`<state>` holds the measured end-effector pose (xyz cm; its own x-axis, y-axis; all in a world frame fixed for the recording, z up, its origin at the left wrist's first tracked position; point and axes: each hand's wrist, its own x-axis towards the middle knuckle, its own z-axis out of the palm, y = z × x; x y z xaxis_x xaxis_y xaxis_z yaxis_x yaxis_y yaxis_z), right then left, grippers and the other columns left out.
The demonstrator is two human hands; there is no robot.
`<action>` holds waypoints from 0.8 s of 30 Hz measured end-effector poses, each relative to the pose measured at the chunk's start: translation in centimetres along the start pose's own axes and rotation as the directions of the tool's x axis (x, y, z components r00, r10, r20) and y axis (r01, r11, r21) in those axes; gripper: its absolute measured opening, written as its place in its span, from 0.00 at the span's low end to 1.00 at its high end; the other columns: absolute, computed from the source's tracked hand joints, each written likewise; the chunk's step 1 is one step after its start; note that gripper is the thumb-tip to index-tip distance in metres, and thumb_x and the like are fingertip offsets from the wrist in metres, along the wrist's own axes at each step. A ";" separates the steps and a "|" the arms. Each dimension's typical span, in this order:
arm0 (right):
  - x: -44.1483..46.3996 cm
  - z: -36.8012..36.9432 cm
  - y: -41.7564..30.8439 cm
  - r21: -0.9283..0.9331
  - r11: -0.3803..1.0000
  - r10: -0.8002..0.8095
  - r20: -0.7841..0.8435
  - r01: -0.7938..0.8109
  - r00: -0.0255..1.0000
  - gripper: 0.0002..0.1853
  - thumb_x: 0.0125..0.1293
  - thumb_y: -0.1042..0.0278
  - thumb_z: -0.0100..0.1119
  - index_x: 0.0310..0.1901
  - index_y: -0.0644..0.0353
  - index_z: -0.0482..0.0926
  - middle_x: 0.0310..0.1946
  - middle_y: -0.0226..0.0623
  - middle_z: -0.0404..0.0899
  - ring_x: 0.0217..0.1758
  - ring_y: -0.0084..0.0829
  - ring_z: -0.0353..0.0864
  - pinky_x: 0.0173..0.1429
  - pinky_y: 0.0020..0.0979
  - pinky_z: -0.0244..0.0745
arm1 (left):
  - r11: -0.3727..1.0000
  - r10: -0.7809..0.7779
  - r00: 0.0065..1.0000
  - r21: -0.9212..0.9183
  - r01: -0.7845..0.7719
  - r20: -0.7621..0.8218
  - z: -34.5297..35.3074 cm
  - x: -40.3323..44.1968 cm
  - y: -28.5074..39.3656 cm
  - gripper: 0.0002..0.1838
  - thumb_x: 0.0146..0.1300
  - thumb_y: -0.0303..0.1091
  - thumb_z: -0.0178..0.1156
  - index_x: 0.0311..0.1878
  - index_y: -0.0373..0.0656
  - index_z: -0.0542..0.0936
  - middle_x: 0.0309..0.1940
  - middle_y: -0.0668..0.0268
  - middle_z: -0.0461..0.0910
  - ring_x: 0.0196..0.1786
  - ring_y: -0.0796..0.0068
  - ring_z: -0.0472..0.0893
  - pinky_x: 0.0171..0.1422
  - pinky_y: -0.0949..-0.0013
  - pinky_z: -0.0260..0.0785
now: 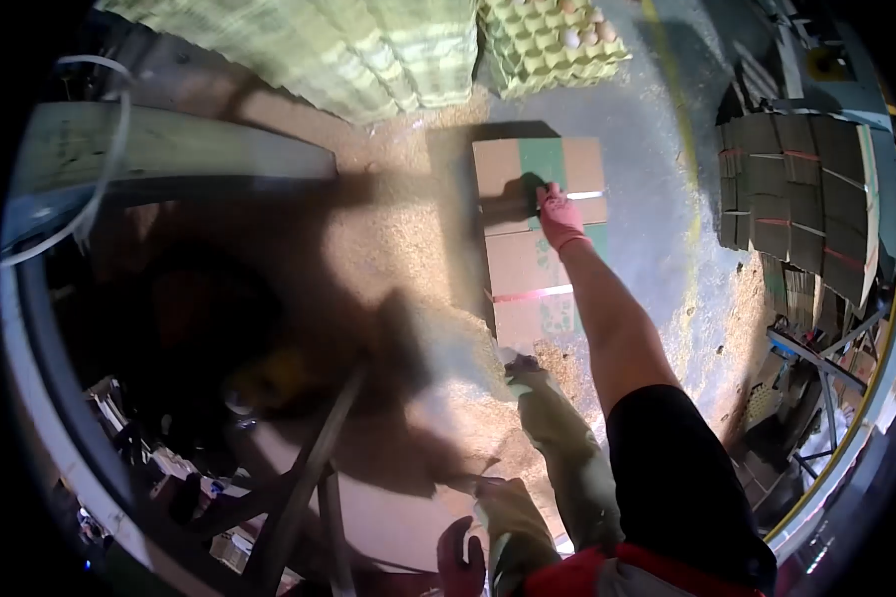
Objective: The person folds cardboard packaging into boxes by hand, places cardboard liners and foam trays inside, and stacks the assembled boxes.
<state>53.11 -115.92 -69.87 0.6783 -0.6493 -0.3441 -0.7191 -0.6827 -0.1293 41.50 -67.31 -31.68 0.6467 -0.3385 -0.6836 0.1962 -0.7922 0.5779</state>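
Head view: 1 right hand [561,215], in a pink glove, is closed on the white strap [587,196] that crosses strapped cardboard [508,261] standing on the floor [642,149] in the middle. The cardboard shows 2 sections, an upper and a lower; whether these are 1 box or 2, I cannot tell. Green marking runs down both sections, and 1 pink strap [528,296] crosses the lower section. The right forearm covers part of the lower section's right side. The 1 left hand [460,559], gloved and dim at the bottom edge, is partly open with its fingers curved and holds nothing visible.

Beyond the cardboard, stacked egg trays [319,50] fill the upper left, and beside them stands 1 smaller stack [548,62] with at least 4 eggs [589,36] on top; an exact count is too small to make out. To the right, well apart, lies strapped flat cardboard [796,189]. At left, 1 long pale beam [189,141] juts inward, with 1 white loop [121,149] in front. Below it, deep shadow hides whatever is there. 2 trousered legs [567,438] stand just below the cardboard.
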 end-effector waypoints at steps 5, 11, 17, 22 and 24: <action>0.8 0.5 3.3 -0.175 0.912 -0.375 0.005 0.370 0.927 0.09 0.66 0.65 0.52 0.46 0.53 0.75 0.48 0.43 0.73 0.49 0.43 0.76 0.49 0.41 0.73 | 0.980 -0.144 0.986 -0.128 0.153 0.082 4.2 -1.1 -3.7 0.16 0.67 0.22 0.55 0.57 0.35 0.76 0.52 0.56 0.78 0.56 0.64 0.78 0.61 0.66 0.70; 2.1 4.1 3.7 -0.078 0.939 -0.340 -0.082 0.334 0.937 0.08 0.61 0.66 0.54 0.42 0.53 0.75 0.42 0.40 0.77 0.49 0.46 0.76 0.51 0.42 0.73 | 0.939 -0.207 0.975 -0.263 0.221 0.081 4.8 -3.7 -7.1 0.19 0.66 0.19 0.55 0.60 0.34 0.74 0.59 0.54 0.76 0.59 0.63 0.77 0.62 0.66 0.71; -5.1 -10.4 1.5 0.178 0.922 -0.384 0.518 0.343 0.764 0.18 0.62 0.50 0.53 0.43 0.54 0.81 0.42 0.50 0.82 0.45 0.52 0.81 0.49 0.48 0.76 | 0.931 -0.320 0.945 -0.160 0.327 0.069 2.3 -8.9 -3.1 0.16 0.64 0.25 0.56 0.56 0.39 0.78 0.51 0.55 0.80 0.52 0.64 0.81 0.58 0.64 0.72; -20.6 -5.5 6.5 0.538 0.699 -0.684 0.312 0.470 0.660 0.18 0.64 0.51 0.58 0.43 0.58 0.80 0.29 0.45 0.80 0.31 0.45 0.80 0.39 0.45 0.75 | 0.901 -0.333 0.926 -0.230 0.369 0.180 1.4 -14.6 -3.8 0.18 0.67 0.35 0.57 0.59 0.42 0.77 0.51 0.54 0.79 0.53 0.62 0.79 0.56 0.61 0.71; -30.1 -20.8 -2.7 0.232 0.771 -0.629 0.125 0.593 0.768 0.15 0.66 0.55 0.55 0.31 0.58 0.78 0.27 0.46 0.80 0.33 0.47 0.80 0.38 0.48 0.74 | 0.914 -0.294 0.950 -0.258 0.313 0.109 0.4 -16.2 -4.1 0.19 0.67 0.35 0.57 0.60 0.42 0.76 0.51 0.54 0.78 0.53 0.63 0.78 0.56 0.61 0.71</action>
<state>37.77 -101.56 -39.79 0.9537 -0.0272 -0.2995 -0.1869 -0.8338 -0.5195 29.91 -58.82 -23.17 0.4758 -0.1441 -0.8677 0.5719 -0.6988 0.4297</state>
